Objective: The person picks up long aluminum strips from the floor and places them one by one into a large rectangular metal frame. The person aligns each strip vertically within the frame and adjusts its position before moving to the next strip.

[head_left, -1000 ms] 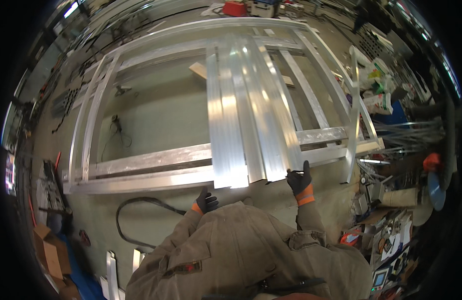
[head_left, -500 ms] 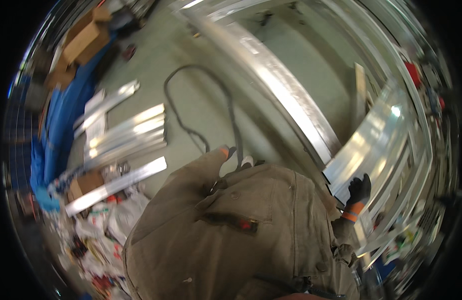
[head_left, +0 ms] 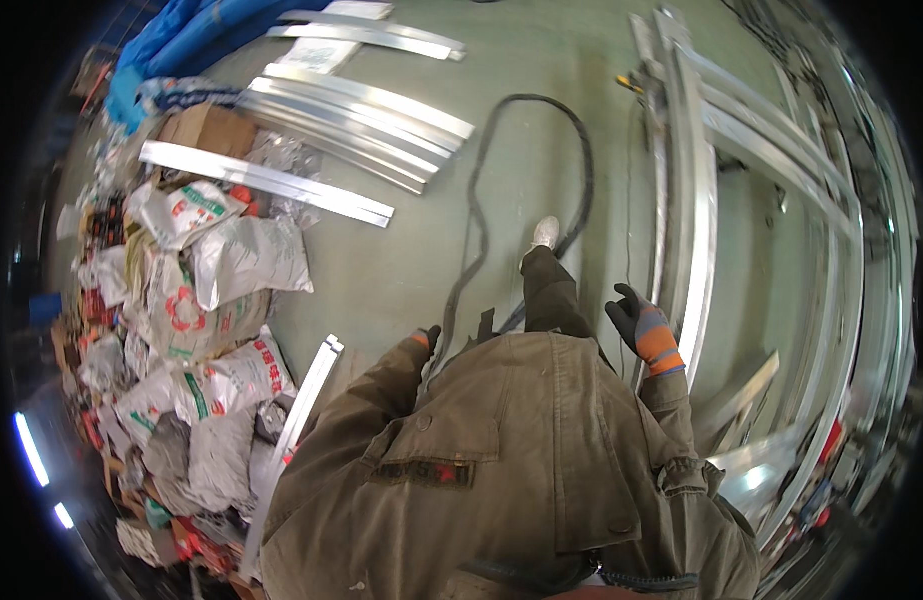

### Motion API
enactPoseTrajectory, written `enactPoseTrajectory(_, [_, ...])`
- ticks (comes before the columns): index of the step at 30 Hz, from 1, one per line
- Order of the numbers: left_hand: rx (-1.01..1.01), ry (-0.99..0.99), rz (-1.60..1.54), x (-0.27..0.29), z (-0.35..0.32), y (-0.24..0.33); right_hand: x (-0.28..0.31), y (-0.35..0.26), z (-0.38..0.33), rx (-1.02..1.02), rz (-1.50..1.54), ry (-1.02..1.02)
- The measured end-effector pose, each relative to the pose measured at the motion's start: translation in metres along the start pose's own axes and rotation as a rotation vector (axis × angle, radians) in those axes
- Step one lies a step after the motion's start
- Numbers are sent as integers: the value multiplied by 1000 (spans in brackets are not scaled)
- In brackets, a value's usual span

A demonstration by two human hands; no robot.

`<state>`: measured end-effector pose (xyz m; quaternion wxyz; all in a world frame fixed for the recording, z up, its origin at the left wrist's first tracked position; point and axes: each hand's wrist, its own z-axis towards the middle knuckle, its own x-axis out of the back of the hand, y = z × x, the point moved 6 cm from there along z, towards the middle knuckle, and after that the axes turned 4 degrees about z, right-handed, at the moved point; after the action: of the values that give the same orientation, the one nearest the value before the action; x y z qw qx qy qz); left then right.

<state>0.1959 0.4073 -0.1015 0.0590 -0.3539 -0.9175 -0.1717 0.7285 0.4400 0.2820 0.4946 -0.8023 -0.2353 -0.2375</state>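
Right grip (head_left: 641, 325) half-spread, empty, beside metal frame (head_left: 702, 220); left grip (head_left: 432, 336) mostly hidden, hold unclear.

The greenish-grey floor (head_left: 381, 270) carries a dark hose (head_left: 473, 195), looped across the upper middle of the frame. Silvery metal strips (head_left: 366, 122) lie side by side toward the upper left, with blue sheeting (head_left: 196, 42) bunched in the corner beyond. Down the left side, plump white printed sacks (head_left: 249, 262) are heaped together among mixed scraps.
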Motion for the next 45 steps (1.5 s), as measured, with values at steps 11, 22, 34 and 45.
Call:
enactPoseTrajectory(11, [49,147,20,42,25,86,-55,-85,326,102,-259,-344])
enactPoseTrajectory(22, [-108,438,-845,215,70,279,-201,-99,594,-191,-15,-657])
enactPoseTrajectory(34, [42,332,-929,207,254,206,-347,-145,649,16,-252,-612])
enactPoseTrajectory(45, [294,371,-1370,293,441,197,-581,-45,795,91,-259,-457])
